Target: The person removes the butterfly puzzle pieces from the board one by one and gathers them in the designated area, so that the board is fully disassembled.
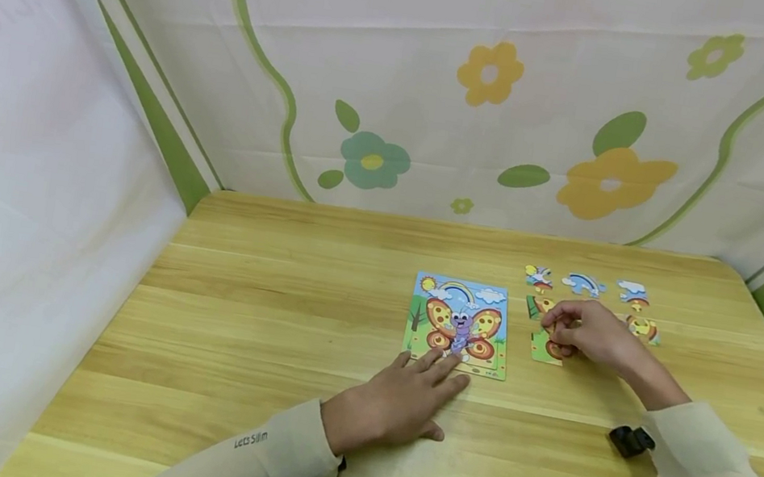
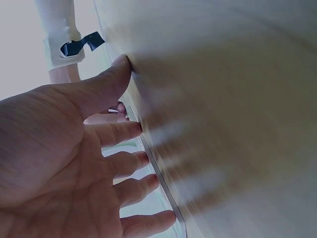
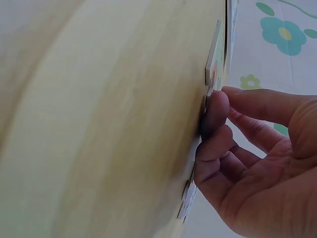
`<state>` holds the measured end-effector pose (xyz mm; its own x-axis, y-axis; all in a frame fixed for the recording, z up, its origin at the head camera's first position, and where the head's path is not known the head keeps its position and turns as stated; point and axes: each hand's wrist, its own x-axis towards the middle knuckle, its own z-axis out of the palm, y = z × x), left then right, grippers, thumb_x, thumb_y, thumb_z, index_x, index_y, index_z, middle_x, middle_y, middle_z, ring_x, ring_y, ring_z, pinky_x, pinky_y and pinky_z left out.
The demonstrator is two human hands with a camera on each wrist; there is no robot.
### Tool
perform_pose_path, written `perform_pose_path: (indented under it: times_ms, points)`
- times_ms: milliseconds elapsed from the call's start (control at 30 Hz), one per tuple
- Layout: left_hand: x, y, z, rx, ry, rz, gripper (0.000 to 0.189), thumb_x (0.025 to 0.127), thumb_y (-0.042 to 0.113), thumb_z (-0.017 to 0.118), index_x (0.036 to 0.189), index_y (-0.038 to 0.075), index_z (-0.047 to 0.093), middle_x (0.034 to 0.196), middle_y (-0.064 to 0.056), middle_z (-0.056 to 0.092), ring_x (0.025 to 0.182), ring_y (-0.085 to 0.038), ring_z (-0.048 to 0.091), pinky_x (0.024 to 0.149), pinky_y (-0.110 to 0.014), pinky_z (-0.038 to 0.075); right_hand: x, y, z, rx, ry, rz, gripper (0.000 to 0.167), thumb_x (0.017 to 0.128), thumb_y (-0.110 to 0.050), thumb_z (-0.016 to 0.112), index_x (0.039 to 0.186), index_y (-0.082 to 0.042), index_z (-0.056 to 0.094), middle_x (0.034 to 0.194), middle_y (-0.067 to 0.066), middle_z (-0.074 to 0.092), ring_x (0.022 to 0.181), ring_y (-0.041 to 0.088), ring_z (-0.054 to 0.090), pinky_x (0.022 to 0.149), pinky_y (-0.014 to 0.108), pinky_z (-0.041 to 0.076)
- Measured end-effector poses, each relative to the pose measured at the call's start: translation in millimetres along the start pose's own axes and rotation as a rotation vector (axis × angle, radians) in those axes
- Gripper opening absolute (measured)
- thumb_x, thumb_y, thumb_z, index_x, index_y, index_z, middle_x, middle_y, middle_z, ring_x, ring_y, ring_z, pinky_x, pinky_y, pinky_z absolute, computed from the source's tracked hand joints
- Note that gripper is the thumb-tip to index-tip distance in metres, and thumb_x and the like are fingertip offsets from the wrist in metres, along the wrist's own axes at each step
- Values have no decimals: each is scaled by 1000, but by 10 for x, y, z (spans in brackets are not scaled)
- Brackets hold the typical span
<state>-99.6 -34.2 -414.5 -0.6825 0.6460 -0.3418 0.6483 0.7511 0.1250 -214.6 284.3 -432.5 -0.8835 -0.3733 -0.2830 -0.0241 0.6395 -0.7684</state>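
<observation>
A square butterfly puzzle board (image 1: 458, 292) lies flat on the table. My left hand (image 1: 403, 400) rests along its near edge, fingers spread and fingertips on the board's lower border; the left wrist view shows the fingers (image 2: 131, 191) nearly straight at the board's edge. To the right, my right hand (image 1: 592, 333) is among loose jigsaw pieces, thumb and fingers curled together. A thin pale puzzle piece (image 2: 114, 110) shows between its fingertips in the left wrist view. Right below those fingertips lies a green and red puzzle piece (image 1: 543, 347), partly covered by the hand.
Beyond my right hand, a row holds a sun piece (image 1: 538, 277), a rainbow piece (image 1: 584, 284) and a cloud piece (image 1: 632, 293). A green-edged piece (image 1: 538, 308) and a yellow wing piece (image 1: 644, 331) flank the hand. A flowered cloth wall (image 1: 409, 96) borders the wooden table (image 1: 257, 294).
</observation>
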Motion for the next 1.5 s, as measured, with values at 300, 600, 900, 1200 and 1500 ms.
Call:
perform_pose_path:
  times_ms: [300, 600, 900, 1200, 1500]
  points:
    - [-41, -66, 1, 2, -1, 6, 78, 102, 51, 62, 167, 26, 28, 178, 1, 14, 163, -24, 21, 126, -51, 34, -32, -173, 69, -114, 72, -27, 19, 98, 3, 57, 112, 3, 71, 94, 12, 64, 75, 15, 54, 60, 26, 46]
    - [-148, -229, 8, -27, 10, -38, 78, 103, 52, 59, 168, 24, 26, 177, -1, 16, 163, -26, 21, 127, -52, 33, 31, -517, 325, -81, 14, -121, 18, 99, 1, 59, 113, 2, 71, 95, 14, 67, 74, 21, 62, 60, 30, 53]
    - [-195, -373, 9, -36, 11, -68, 75, 105, 51, 56, 168, 23, 27, 177, 0, 19, 162, -25, 24, 126, -54, 33, 186, -711, 571, -87, -57, -203, 16, 94, 3, 63, 107, -2, 73, 93, 8, 69, 79, 17, 57, 68, 26, 48]
    - [-184, -375, 25, -12, 14, -64, 72, 106, 51, 54, 168, 24, 28, 175, 0, 24, 160, -23, 30, 126, -53, 34, 296, -735, 738, -47, -126, -211, 16, 94, 1, 66, 109, -1, 73, 94, 10, 68, 79, 17, 57, 68, 26, 50]
    - [-191, -316, 27, 10, 33, -82, 69, 107, 51, 53, 167, 25, 30, 174, -1, 28, 159, -26, 32, 125, -53, 36, 356, -755, 800, -46, -148, -193, 16, 94, 4, 65, 107, -2, 72, 92, 9, 65, 78, 18, 55, 68, 27, 49]
